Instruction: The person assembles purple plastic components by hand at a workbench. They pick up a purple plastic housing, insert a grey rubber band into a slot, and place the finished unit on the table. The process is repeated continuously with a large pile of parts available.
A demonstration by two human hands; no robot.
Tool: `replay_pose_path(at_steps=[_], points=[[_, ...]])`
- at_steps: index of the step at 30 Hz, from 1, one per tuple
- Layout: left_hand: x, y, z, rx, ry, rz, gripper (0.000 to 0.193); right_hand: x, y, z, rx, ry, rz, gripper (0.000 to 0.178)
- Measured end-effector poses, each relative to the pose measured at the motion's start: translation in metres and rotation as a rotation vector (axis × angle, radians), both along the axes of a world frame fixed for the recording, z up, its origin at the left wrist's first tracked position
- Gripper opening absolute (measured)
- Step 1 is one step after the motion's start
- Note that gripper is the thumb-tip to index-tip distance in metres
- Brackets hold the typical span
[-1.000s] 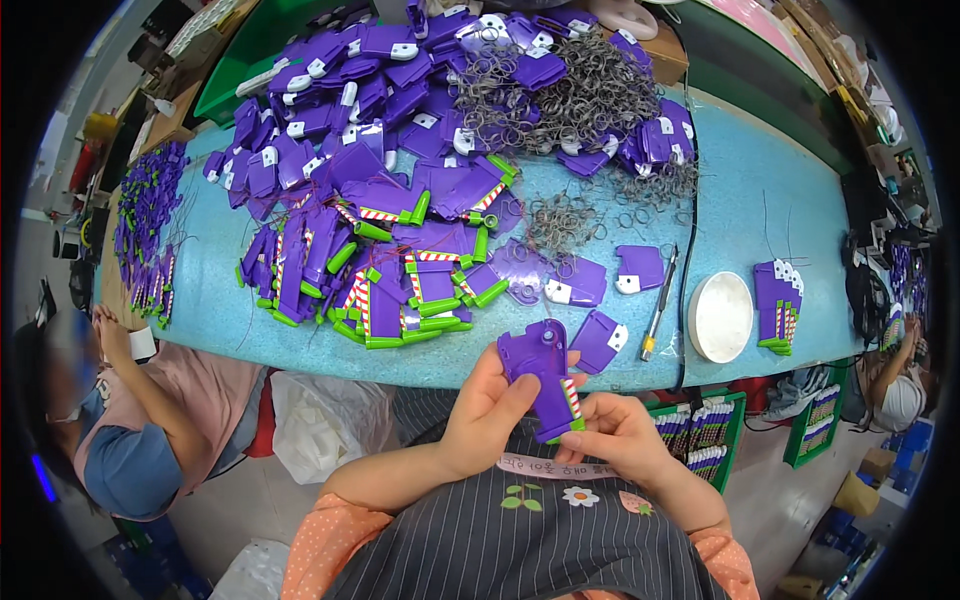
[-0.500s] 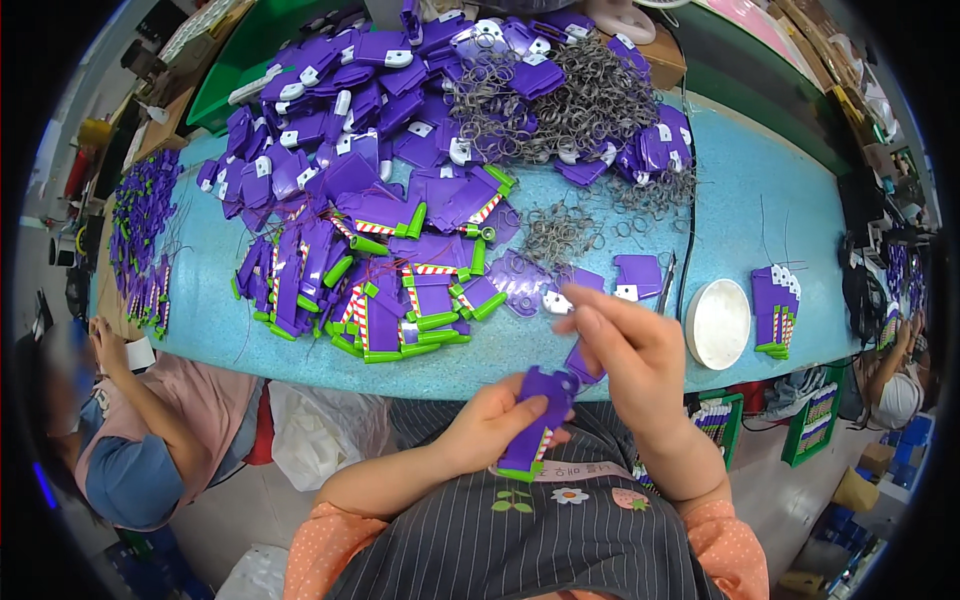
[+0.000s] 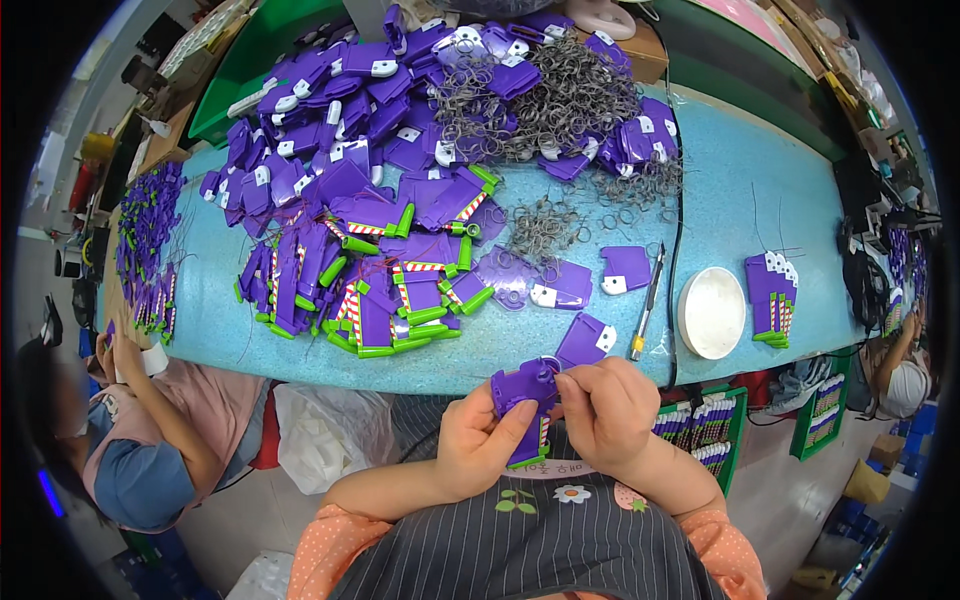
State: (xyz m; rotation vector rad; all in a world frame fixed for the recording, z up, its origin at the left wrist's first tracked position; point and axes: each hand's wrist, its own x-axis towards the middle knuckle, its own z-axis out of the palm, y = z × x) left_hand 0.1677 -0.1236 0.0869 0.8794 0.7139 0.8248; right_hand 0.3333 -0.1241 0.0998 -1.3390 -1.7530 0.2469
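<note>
My left hand (image 3: 478, 440) grips a purple plastic wing piece (image 3: 520, 388), green at its lower end with a red-and-white striped edge, in front of the apron. Its thumb lies across the piece. At the upper right, beside a round hinge part, my right hand (image 3: 612, 408) is closed in a pinch; what its fingertips hold is too small to make out. Just beyond the hands a purple panel with a white corner (image 3: 585, 340) lies at the table edge. Two similar panels, the left panel (image 3: 562, 286) and the right panel (image 3: 624, 270), lie farther back.
Wire springs form a big heap (image 3: 575, 95) and a small pile (image 3: 540, 230). Striped, green-tipped wing pieces (image 3: 375, 300) lie left. A slim pointed tool (image 3: 648, 305), white bowl (image 3: 712, 313) and stacked wing pieces (image 3: 772, 300) lie right. A co-worker (image 3: 165, 440) sits left.
My right hand has come down and left onto the wing piece, which my left hand has raised slightly. The panel at the table edge now shows fully. The view has shifted a little.
</note>
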Motion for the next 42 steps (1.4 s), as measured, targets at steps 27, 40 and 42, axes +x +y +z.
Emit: replay_pose_path(at_steps=[27, 40, 42], points=[[-0.014, 0.003, 0.003, 0.426, 0.400, -0.045, 0.027, -0.006, -0.008, -0.005, -0.086, 0.109, 0.096, 0.019], [-0.024, -0.019, 0.006, 0.598, 0.447, -0.070, 0.027, -0.015, -0.035, 0.012, -0.015, 0.078, 0.051, 0.012], [-0.025, -0.022, 0.008, 0.721, 0.482, -0.040, 0.028, -0.015, -0.040, 0.014, -0.009, 0.053, 0.058, 0.011]])
